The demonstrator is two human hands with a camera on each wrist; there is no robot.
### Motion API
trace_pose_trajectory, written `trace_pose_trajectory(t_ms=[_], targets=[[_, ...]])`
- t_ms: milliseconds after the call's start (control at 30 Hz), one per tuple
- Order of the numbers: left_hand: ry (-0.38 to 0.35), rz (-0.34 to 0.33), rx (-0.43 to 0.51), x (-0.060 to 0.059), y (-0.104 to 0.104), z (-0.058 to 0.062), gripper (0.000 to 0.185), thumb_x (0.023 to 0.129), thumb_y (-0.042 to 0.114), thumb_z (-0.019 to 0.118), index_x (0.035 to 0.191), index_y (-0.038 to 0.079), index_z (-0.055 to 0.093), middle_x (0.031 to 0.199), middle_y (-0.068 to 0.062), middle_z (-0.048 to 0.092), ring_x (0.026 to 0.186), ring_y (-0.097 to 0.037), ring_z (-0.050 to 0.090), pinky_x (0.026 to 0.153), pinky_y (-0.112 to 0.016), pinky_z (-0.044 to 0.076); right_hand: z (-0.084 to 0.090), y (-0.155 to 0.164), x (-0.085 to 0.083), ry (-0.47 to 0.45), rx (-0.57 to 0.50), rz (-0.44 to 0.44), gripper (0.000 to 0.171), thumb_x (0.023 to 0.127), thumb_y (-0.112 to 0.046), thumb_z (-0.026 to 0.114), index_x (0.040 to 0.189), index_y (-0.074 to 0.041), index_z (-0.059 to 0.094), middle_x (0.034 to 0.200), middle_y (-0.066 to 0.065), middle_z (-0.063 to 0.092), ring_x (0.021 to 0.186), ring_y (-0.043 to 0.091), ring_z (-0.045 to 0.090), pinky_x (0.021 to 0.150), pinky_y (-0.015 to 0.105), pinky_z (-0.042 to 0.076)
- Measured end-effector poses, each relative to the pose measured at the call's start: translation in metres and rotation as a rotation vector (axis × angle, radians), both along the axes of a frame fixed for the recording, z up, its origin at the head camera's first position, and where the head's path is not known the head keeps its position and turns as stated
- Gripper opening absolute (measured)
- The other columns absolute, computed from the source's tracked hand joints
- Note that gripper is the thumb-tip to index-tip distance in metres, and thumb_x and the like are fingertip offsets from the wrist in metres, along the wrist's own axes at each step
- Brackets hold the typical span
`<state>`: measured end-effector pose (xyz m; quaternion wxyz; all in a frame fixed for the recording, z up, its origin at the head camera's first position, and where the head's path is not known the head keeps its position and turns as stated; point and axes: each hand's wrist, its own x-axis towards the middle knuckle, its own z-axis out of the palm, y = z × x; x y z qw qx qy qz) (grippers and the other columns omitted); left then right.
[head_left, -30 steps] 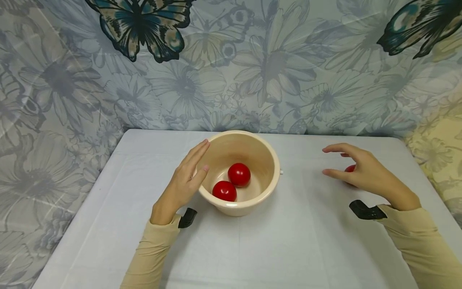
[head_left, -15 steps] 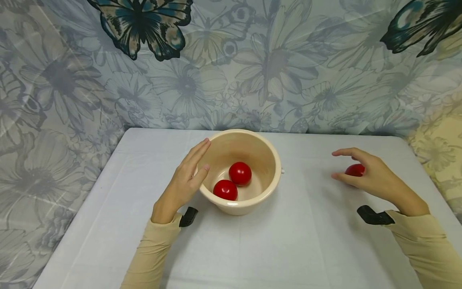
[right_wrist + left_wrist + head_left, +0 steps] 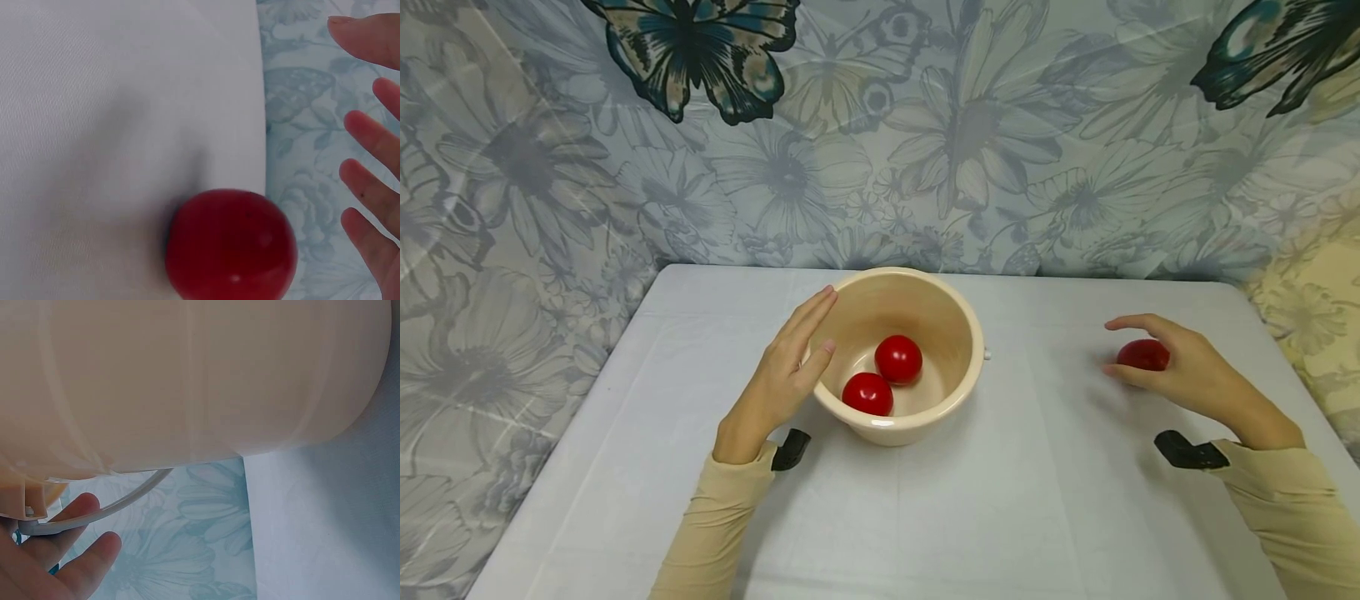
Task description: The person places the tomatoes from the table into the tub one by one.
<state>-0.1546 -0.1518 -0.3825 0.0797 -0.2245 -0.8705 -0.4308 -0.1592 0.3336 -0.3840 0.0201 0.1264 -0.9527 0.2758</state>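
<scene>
the right hand (image 3: 1187,375) cups, fingers spread and not yet gripping, beside a red tomato (image 3: 1142,355) on the counter (image 3: 1037,500). it looks smooth, light, likely bruisable; best cradled around its middle. the left hand (image 3: 782,375) rests flat against the bowl (image 3: 955,392).

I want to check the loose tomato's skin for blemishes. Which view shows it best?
The right wrist view: the tomato fills the frame, near the right hand. The head view shows it small, partly hidden by that hand. The left wrist view shows only the bowl.
</scene>
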Motion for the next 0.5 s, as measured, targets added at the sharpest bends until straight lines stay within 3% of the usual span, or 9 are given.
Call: trace_pose_trajectory(t_ms=[133,300,433,500], targets=[[-0.005,-0.002,0.004,0.000,0.000,0.000,0.056,0.101,0.021,0.045,0.156,0.019,0.033,0.163,0.001,0.029,0.151,-0.014,0.026,0.125,-0.044,0.024,-0.005,0.006,-0.001,0.018,-0.011,-0.023,0.057,0.077,-0.021,0.086,0.128,-0.015,0.061,0.121,0.005,0.059,0.093,-0.008,0.043,0.070,0.007,0.034],[-0.002,-0.002,0.005,-0.001,0.000,-0.001,0.056,0.101,0.021,0.045,0.156,0.019,0.033,0.163,0.003,0.029,0.151,-0.014,0.026,0.125,-0.044,0.024,-0.012,0.015,-0.002,0.032,-0.026,-0.003,0.057,0.078,-0.018,0.085,0.128,-0.012,0.060,0.129,0.010,0.055,0.106,-0.023,0.030,0.077,0.004,0.029],[0.000,-0.001,0.008,-0.001,0.000,-0.001,0.056,0.102,0.021,0.045,0.156,0.020,0.033,0.163,0.001,0.030,0.151,-0.014,0.027,0.125,-0.044,0.024,-0.018,0.024,-0.003,0.031,-0.028,-0.001,0.055,0.078,-0.017,0.085,0.127,-0.010,0.060,0.127,-0.019,0.050,0.107,-0.023,0.029,0.076,0.002,0.029],[-0.001,0.001,0.010,-0.001,0.000,-0.001,0.056,0.102,0.021,0.045,0.156,0.020,0.033,0.163,0.002,0.030,0.151,-0.014,0.027,0.125,-0.044,0.024,-0.021,0.028,-0.003,0.018,-0.027,-0.014,0.054,0.079,-0.018,0.084,0.127,-0.010,0.060,0.122,-0.032,0.042,0.110,-0.014,0.037,0.075,0.004,0.031]])
